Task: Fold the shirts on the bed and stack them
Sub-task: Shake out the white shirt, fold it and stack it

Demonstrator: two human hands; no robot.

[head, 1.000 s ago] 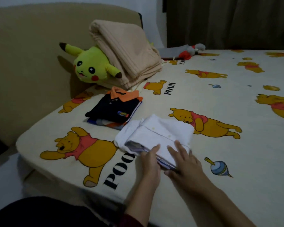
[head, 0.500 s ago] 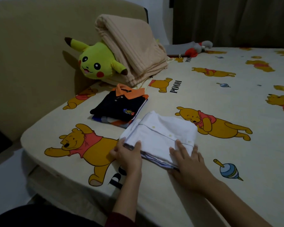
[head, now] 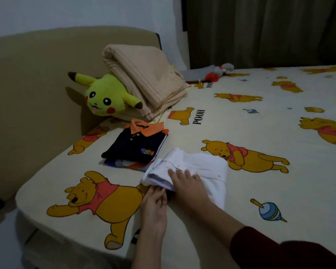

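**Both hands on the white shirt**

The white shirt [head: 194,171] lay folded into a soft, thick rectangle near the front corner of the bed [head: 231,129], its buttoned placket running across the top. The right hand [head: 186,185] lay flat on its near-left part, fingers [head: 172,172] straight and spread, pressing the cloth down. The left hand [head: 154,202] sat just beside it at the shirt's near edge, its fingertips tucked under the fold; whether they pinched cloth there could not be told. A dark red sleeve [head: 279,249] covered the right forearm.

Just beyond the shirt, touching its far-left corner, stood the stack [head: 136,148]: a navy polo with an orange collar on top, small buttons and a bright chest badge, striped cloth showing beneath it. The sheet was smooth, cream, printed with yellow bears. Farther back a round, plush yellow toy [head: 105,98] leaned on the padded tan headboard [head: 37,84], with a ribbed beige blanket [head: 144,78], thickly folded, resting against it. Dark curtains [head: 260,30] hung in pleats behind the bed.
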